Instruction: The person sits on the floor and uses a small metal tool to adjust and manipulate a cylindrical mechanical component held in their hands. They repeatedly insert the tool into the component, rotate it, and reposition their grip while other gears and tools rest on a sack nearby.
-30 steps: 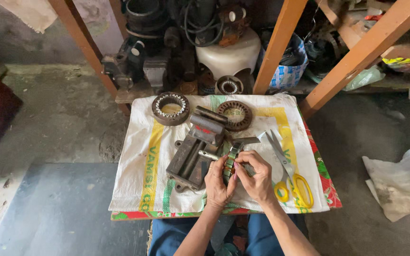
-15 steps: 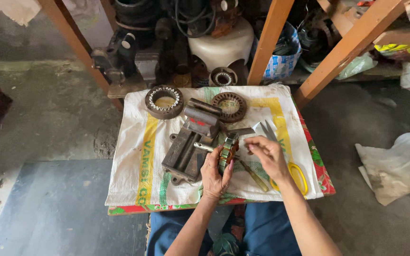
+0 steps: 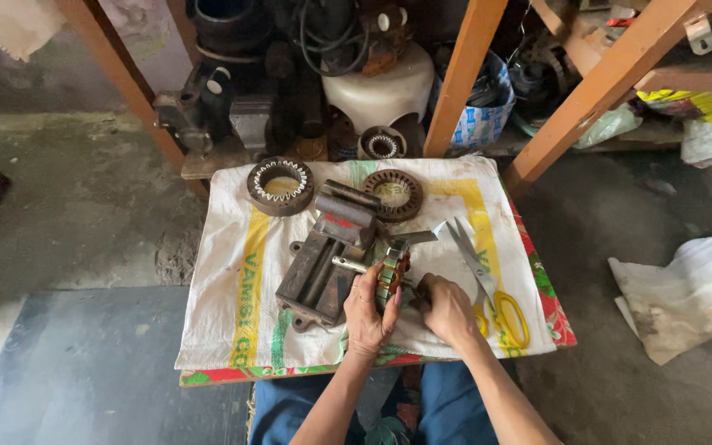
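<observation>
A sack-covered low table [image 3: 224, 330] stands on concrete before cluttered orange-framed shelves [image 3: 463, 74]; at its near edge, left hand [image 3: 370, 309] grips a wound stator [image 3: 392, 268], right hand [image 3: 448, 309] closed beside it

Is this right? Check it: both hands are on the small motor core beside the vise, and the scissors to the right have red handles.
Not quite. The head view shows the scissors with yellow handles, not red. The rest holds: left hand and right hand on the motor core beside the vise.
</observation>
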